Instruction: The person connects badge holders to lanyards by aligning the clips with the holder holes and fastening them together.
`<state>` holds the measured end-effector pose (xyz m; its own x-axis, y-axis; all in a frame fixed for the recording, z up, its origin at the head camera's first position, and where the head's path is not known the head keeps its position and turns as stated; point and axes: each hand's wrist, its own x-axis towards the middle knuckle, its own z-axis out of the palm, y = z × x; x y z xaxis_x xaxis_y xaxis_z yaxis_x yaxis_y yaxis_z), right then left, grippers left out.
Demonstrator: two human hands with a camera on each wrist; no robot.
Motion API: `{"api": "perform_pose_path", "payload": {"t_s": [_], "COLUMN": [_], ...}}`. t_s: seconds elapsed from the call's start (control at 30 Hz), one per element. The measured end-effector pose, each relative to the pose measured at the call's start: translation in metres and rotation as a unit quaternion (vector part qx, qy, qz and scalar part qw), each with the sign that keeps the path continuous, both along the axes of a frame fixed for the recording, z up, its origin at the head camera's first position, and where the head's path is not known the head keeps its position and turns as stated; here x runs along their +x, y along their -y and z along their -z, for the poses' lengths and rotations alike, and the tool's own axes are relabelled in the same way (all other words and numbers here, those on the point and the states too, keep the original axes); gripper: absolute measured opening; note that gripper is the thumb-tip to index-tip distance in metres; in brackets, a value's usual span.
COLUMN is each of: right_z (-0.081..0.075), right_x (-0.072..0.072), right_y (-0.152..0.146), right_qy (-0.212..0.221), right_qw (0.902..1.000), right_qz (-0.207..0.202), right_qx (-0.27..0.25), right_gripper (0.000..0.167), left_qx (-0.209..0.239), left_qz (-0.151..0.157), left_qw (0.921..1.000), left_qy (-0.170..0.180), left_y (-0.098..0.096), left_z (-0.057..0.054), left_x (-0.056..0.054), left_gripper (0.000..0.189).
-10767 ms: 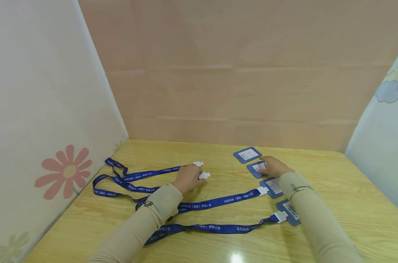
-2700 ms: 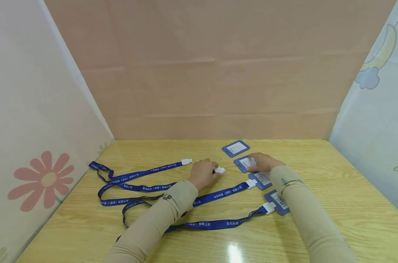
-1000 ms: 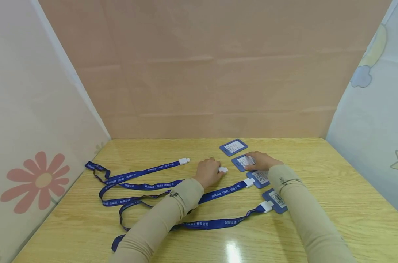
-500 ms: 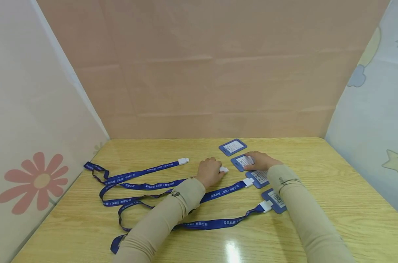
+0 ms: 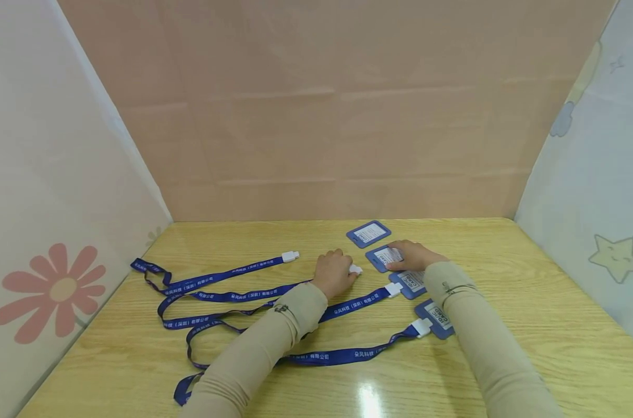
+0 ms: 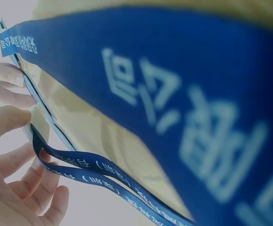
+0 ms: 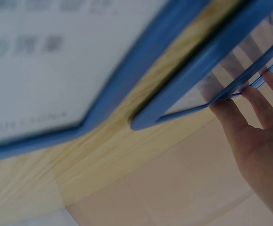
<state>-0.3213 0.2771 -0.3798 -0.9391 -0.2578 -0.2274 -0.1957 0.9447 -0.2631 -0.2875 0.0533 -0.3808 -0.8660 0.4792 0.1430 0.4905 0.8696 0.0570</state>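
My left hand (image 5: 333, 271) pinches the white plastic clip (image 5: 355, 269) of a blue printed lanyard (image 5: 259, 295) between thumb and fingers. In the left wrist view, the lanyard strap (image 6: 98, 169) trails from the clip. My right hand (image 5: 413, 255) holds a blue card holder (image 5: 377, 260) at its right end, covering part of it; its slotted end points left, close to the clip but apart from it. In the right wrist view, the right fingers (image 7: 230, 117) are at the holder's edge.
Behind lies a loose card holder (image 5: 369, 233). Two more holders (image 5: 407, 284) (image 5: 435, 318) lie nearer, joined to lanyards by white clips. Another lanyard (image 5: 254, 267) lies at left, its clip (image 5: 290, 256) unattached. Straps loop across the wooden table (image 5: 531, 325); walls border it.
Since the oldest frame, my left hand has carried the lanyard clip right, closer to the card holder in my right hand. Over the last second, both hands stay almost still while the view shifts slightly.
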Motion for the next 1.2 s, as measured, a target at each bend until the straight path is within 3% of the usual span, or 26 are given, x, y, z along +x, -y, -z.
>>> {"api": "perform_pose_path", "payload": {"t_s": [0.37,0.93,1.2], "right_z": [-0.001,-0.002,-0.001], "right_x": [0.0,0.001,0.0], "right_y": [0.001,0.005,0.003], "right_qy": [0.004,0.003,0.006], "right_qw": [0.9999,0.9999,0.9998], "right_qz": [0.009,0.011,0.017], "right_qx": [0.004,0.005,0.005], "right_gripper": [0.071,0.07,0.071], "left_qx": [-0.021,-0.05,-0.078], "left_qz": [-0.011,-0.015,-0.012], "left_qw": [0.9997,0.9982,0.9967], "left_qy": [-0.002,0.028,0.017], "left_y": [-0.006,-0.017,-0.021], "left_z": [0.0,-0.01,-0.009], "left_x": [-0.005,-0.009,-0.012], "left_gripper": [0.028,0.029,0.026]}}
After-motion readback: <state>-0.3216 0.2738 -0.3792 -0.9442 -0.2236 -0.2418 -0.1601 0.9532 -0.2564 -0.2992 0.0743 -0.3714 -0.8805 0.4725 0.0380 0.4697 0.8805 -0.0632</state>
